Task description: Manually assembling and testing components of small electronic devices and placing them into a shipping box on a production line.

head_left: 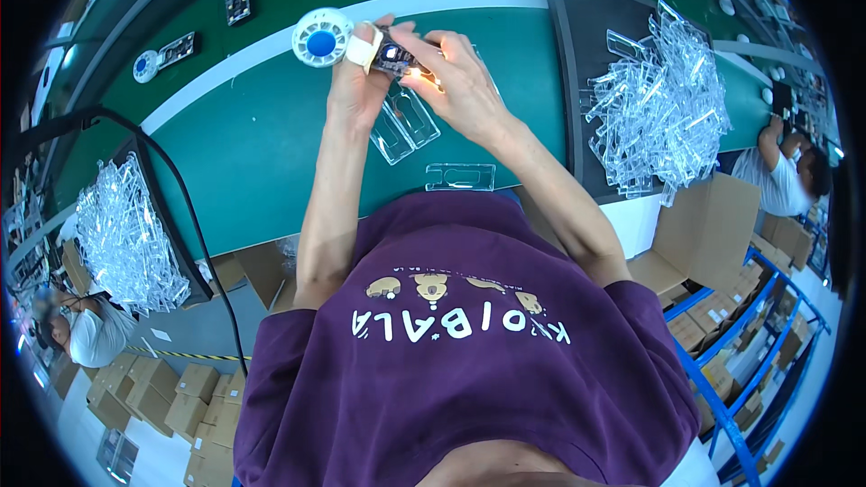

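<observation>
Both my hands are raised over the green bench [262, 162], closed around one device. It has a round white slotted head with a blue centre [321, 39] and a dark body carrying a lit white light and orange glows. My left hand [358, 81] grips it by the white neck just right of the round head. My right hand [465, 86] pinches the other end of the body, its fingers partly hiding it. Beneath the hands lie clear plastic covers [406, 126]. Another clear cover [460, 177] rests at the bench's near edge, beside my shirt.
Clear plastic parts [663, 104] are heaped in a black tray at right; another heap [131, 234] is at left. Similar devices [165, 57] lie along the far strip. A black cable [185, 180] curves at left. Open cardboard boxes [704, 225] stand at right. People work on both sides.
</observation>
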Demonstrator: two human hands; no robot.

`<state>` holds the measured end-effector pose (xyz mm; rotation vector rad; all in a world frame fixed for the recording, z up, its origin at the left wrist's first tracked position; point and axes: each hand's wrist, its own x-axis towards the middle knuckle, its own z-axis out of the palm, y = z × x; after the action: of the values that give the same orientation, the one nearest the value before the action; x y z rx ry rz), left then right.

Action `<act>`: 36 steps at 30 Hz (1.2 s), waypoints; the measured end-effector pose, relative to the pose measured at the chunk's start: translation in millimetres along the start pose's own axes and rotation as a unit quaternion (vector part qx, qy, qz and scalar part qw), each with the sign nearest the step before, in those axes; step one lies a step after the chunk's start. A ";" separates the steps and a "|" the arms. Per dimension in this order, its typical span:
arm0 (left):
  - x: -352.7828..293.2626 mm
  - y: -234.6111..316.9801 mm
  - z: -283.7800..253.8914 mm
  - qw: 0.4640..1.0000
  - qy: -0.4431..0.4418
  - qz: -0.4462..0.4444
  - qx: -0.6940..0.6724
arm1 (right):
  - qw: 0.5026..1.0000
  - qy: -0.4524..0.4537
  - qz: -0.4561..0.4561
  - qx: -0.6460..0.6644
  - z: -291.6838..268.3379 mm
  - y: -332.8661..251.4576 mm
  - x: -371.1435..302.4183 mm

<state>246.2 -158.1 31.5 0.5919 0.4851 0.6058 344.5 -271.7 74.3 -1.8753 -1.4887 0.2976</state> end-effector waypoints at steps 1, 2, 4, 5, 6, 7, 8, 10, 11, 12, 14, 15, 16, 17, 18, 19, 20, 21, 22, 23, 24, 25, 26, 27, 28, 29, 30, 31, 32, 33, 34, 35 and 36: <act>-2.3 -2.3 -3.8 0.999 0.032 0.014 0.018 | 0.998 -0.008 -0.036 -0.055 -0.6 1.9 -0.5; -5.3 -3.7 -6.9 0.997 0.064 0.029 0.037 | 0.998 -0.003 -0.031 -0.056 1.3 1.7 -0.5; -11.7 0.5 5.8 0.994 0.088 0.043 0.055 | 0.948 0.095 0.173 0.249 9.5 -0.3 3.2; -16.6 2.6 13.6 0.990 0.084 0.082 0.075 | 0.870 0.141 0.263 0.393 13.4 -0.9 5.7; -24.0 7.4 26.6 0.985 0.080 0.121 0.096 | 0.869 0.148 0.264 0.392 16.9 -1.5 7.9; -30.5 8.2 35.8 0.978 0.075 0.159 0.116 | 0.795 0.179 0.322 0.481 20.6 -1.9 10.7; -34.4 5.8 42.8 0.978 0.067 0.158 0.118 | 0.709 0.208 0.371 0.563 22.9 -1.3 15.2; -41.6 -3.2 56.1 0.929 0.075 0.261 0.251 | 0.609 0.237 0.412 0.635 24.2 3.9 20.4; -45.7 -5.9 59.3 0.893 0.079 0.310 0.316 | 0.628 0.234 0.389 0.632 25.2 7.5 20.8; -50.0 -6.8 60.5 0.894 0.075 0.308 0.316 | 0.646 0.231 0.366 0.629 26.2 11.2 21.2; -58.6 -7.6 60.8 0.880 0.055 0.321 0.346 | 0.663 0.227 0.346 0.624 28.9 15.2 22.2; -58.4 -8.5 60.4 0.872 0.045 0.327 0.361 | 0.676 0.226 0.340 0.613 30.3 16.1 21.8; -56.3 -7.7 60.0 0.874 0.045 0.323 0.361 | 0.689 0.225 0.336 0.602 31.5 16.3 20.7; -52.8 -4.4 59.3 0.871 0.047 0.310 0.379 | 0.701 0.224 0.333 0.590 32.7 17.5 20.2; -50.3 1.5 57.8 0.867 0.049 0.296 0.398 | 0.699 0.224 0.337 0.589 35.3 19.5 22.5; -47.0 7.0 55.7 0.863 0.050 0.282 0.416 | 0.715 0.192 0.344 0.577 38.3 24.7 27.4; -35.3 10.6 51.3 0.888 0.070 0.267 0.367 | 0.730 0.161 0.350 0.564 40.2 30.7 31.9; -16.2 14.4 42.6 0.909 0.094 0.255 0.315 | 0.745 0.125 0.354 0.551 42.2 35.5 34.9; 1.8 28.2 34.4 0.944 0.120 0.170 0.258 | 0.743 0.123 0.357 0.553 38.2 36.8 33.7; 24.2 44.9 20.0 0.966 0.144 0.085 0.197 | 0.844 0.088 0.332 0.413 27.6 40.2 31.5; 53.5 54.1 -11.3 0.950 0.157 0.119 0.243 | 0.918 0.051 0.296 0.260 16.0 45.9 26.0; 84.7 65.6 -44.8 0.931 0.168 0.154 0.284 | 0.939 0.041 0.307 0.148 1.5 52.5 16.5; 107.7 83.9 -67.0 0.902 0.192 0.159 0.353 | 0.950 0.026 0.310 0.039 -11.5 59.1 6.2; 127.7 100.3 -84.4 0.869 0.210 0.160 0.418 | 0.945 -0.009 0.325 -0.023 -18.4 64.9 -8.8; 144.2 121.1 -108.6 0.866 0.216 0.165 0.420 | 0.938 -0.044 0.334 -0.080 -15.7 69.0 -24.1; 157.0 143.1 -133.2 0.758 0.274 0.167 0.568 | 0.941 -0.046 0.326 -0.075 -8.8 69.7 -35.7; 163.2 149.3 -142.5 0.628 0.320 0.155 0.692 | 0.953 -0.033 0.271 -0.128 -6.7 72.2 -49.4; 159.3 143.1 -127.5 0.628 0.321 0.156 0.691 | 0.959 -0.014 0.216 -0.182 -5.8 75.0 -55.8; 152.4 125.2 -97.4 0.549 0.348 0.232 0.724 | 0.957 -0.012 0.220 -0.187 -9.2 77.5 -58.2; 145.5 109.6 -73.2 0.457 0.373 0.303 0.748 | 0.953 -0.030 0.253 -0.164 -11.1 76.9 -61.5; 149.6 85.0 -71.0 0.504 0.314 0.273 0.757 | 0.947 -0.048 0.285 -0.140 -13.4 77.1 -63.7; 146.0 67.7 -69.2 0.542 0.261 0.242 0.762 | 0.942 -0.068 0.309 -0.112 -14.6 75.4 -63.9; 141.8 52.1 -49.4 0.669 0.248 0.102 0.693 | 0.944 -0.068 0.303 -0.109 -14.1 79.7 -65.7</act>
<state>300.1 -13.4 -6.2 1.9961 1.4504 0.5129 392.6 -344.0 16.7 -2.5151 -1.0199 0.5738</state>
